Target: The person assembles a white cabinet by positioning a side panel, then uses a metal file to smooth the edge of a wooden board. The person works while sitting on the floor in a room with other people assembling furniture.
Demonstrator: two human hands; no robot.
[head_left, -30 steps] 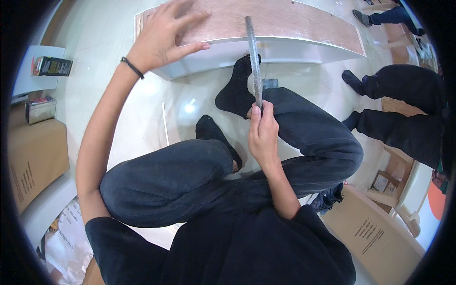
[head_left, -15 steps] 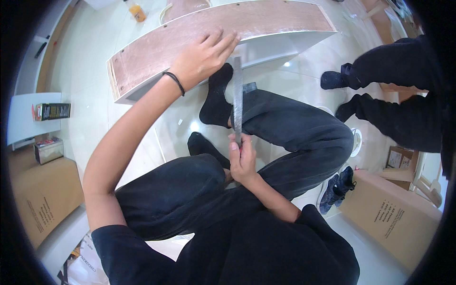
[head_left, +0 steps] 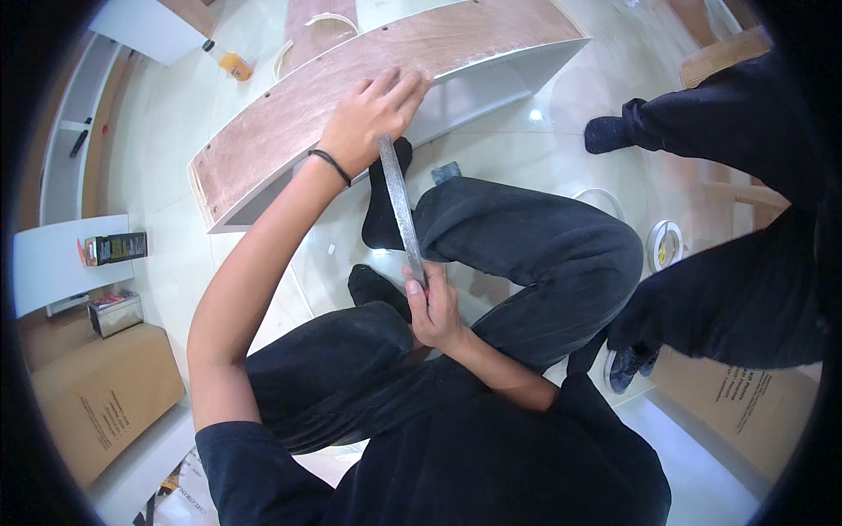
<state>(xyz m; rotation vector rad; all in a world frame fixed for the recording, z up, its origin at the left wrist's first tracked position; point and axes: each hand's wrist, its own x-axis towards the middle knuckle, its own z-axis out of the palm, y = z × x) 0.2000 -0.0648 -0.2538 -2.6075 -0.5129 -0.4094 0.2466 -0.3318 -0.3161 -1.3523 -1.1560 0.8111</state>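
Observation:
I sit cross-legged on a pale floor in dark trousers. My left hand (head_left: 373,118) lies palm down, fingers spread, on the brown face of a long white-edged wooden board (head_left: 289,123) that lies on the floor in front of me. A black band circles that wrist. My right hand (head_left: 431,305) grips the near end of a long flat grey metal bar (head_left: 399,206), like a file. The bar runs up from my lap to the board's near edge, just under my left hand.
Another person in dark clothes (head_left: 745,263) sits at the right, a socked foot (head_left: 610,136) on the floor. A tape roll (head_left: 664,244) lies by my knee. Cardboard boxes stand at the left (head_left: 105,394) and lower right (head_left: 745,403). An orange bottle (head_left: 230,61) lies beyond the board.
The view has swung, so the board now sits further left and nearer. My left hand stays flat on it. The grey bar remains in my right hand, its tip now under the left hand.

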